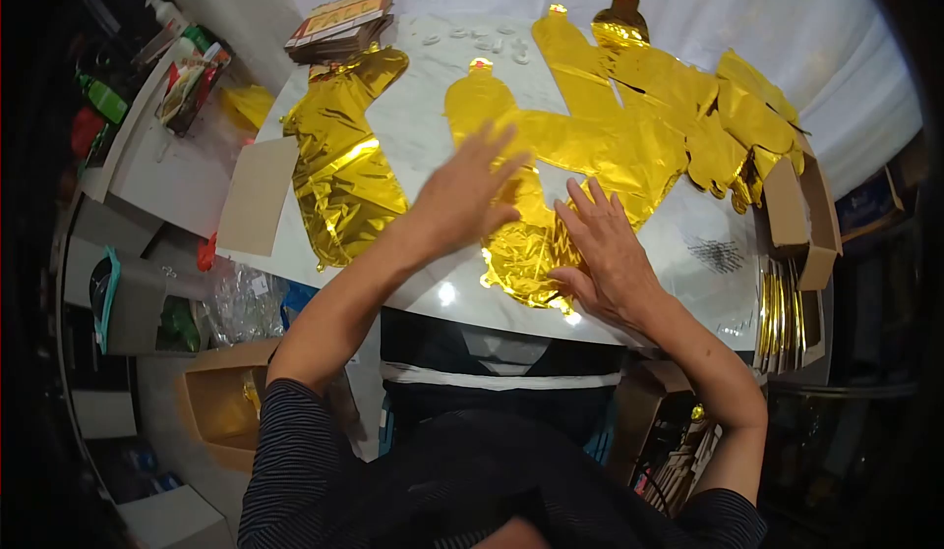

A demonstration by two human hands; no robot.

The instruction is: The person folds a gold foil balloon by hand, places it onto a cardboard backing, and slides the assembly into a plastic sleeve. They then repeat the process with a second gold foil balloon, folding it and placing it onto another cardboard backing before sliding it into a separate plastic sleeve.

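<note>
Crinkled gold foil lies near the front edge of the white marbled table. My right hand rests on the right side of this foil, its fingers spread. Just above the foil's left part is my left hand, slightly blurred, with fingers apart and nothing held. Flat gold foil balloons stretch behind my hands towards the back right. Another gold foil balloon, wrinkled, lies to the left of my left forearm.
A stack of printed cards sits at the back left, near small clear pieces. Brown cardboard lies at the left edge. On the right, an open carton stands by folded gold packets. Another box is below left.
</note>
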